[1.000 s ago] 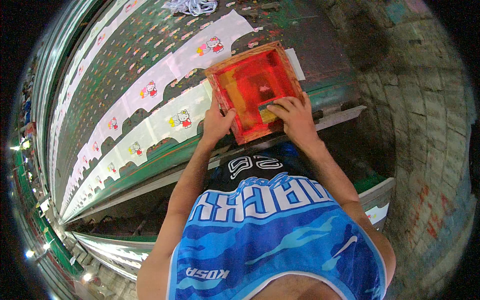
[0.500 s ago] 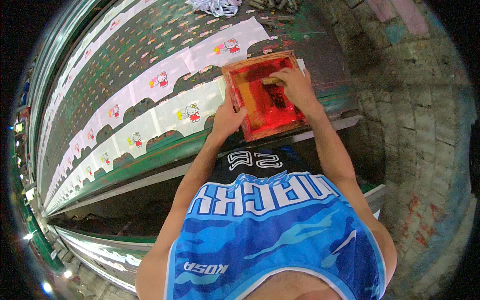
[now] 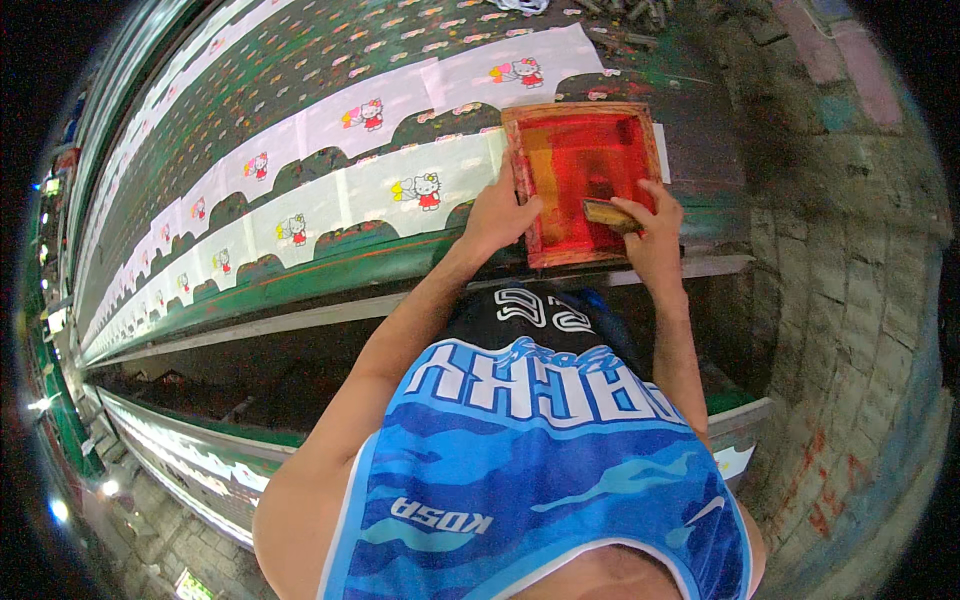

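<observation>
A wooden screen-printing frame (image 3: 520,190) smeared with red and orange ink lies over the end of the nearer row of white fabric pieces. My left hand (image 3: 503,215) grips its left side, thumb on top of the rim. A small squeegee (image 3: 606,213) with a yellowish body is pinched in my right hand (image 3: 657,225), inside the frame near its lower right. Red ink covers much of the mesh (image 3: 570,180), with a darker patch in the middle. To the left, a white fabric piece (image 3: 370,195) bears a printed cartoon cat with balloons.
The long dark table (image 3: 410,65) carries rows of printed white pieces (image 3: 375,108) and has a green near edge (image 3: 330,260). Dark sticks (image 3: 640,12) and a white bundle (image 3: 522,5) lie at the far end. A block-paved floor (image 3: 835,280) runs along the right.
My right hand has drawn the squeegee from the upper part of the frame toward me. My left hand stays on the frame's side. The whole view has shifted.
</observation>
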Demonstrator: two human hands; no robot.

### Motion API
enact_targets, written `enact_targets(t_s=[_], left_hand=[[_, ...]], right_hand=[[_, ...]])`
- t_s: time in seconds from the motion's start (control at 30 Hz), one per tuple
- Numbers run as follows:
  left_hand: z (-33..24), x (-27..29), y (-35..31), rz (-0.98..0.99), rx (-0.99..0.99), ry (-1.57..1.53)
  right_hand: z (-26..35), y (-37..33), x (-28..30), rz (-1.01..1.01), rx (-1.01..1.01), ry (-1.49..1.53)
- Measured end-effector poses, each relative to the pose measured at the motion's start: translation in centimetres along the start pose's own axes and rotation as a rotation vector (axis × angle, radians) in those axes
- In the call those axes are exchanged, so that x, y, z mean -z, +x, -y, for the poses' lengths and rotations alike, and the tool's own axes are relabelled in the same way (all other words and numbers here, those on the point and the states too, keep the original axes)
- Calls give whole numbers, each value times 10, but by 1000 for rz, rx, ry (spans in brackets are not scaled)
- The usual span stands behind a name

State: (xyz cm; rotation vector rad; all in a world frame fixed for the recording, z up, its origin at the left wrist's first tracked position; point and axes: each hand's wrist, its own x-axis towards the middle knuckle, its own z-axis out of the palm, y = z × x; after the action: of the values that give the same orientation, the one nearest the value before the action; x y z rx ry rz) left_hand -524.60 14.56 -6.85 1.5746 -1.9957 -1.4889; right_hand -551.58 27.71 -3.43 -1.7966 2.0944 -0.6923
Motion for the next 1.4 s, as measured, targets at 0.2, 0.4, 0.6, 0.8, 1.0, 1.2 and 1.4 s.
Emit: enact_targets(t_s=[0.2, 0.4, 0.6, 0.8, 1.0, 1.2, 1.4], left_hand=[[-17, 8, -3, 42, 74, 10], [-20, 0, 1, 18, 61, 51], [-59, 5, -2, -62, 4, 196], [-140, -35, -22, -159, 17, 275], [-201, -102, -52, -266, 64, 227], [-226, -143, -26, -308, 42, 228], [-255, -156, 20, -236, -52, 192]], right_hand=[[-28, 9, 6, -1, -95, 110], [-61, 19, 9, 146, -82, 170], [-64, 23, 36, 104, -14, 417], [-95, 32, 115, 144, 16, 506], [-155, 23, 170, 185, 60, 496], [-202, 50, 211, 206, 51, 523], [-229, 68, 246, 176, -27, 506]])
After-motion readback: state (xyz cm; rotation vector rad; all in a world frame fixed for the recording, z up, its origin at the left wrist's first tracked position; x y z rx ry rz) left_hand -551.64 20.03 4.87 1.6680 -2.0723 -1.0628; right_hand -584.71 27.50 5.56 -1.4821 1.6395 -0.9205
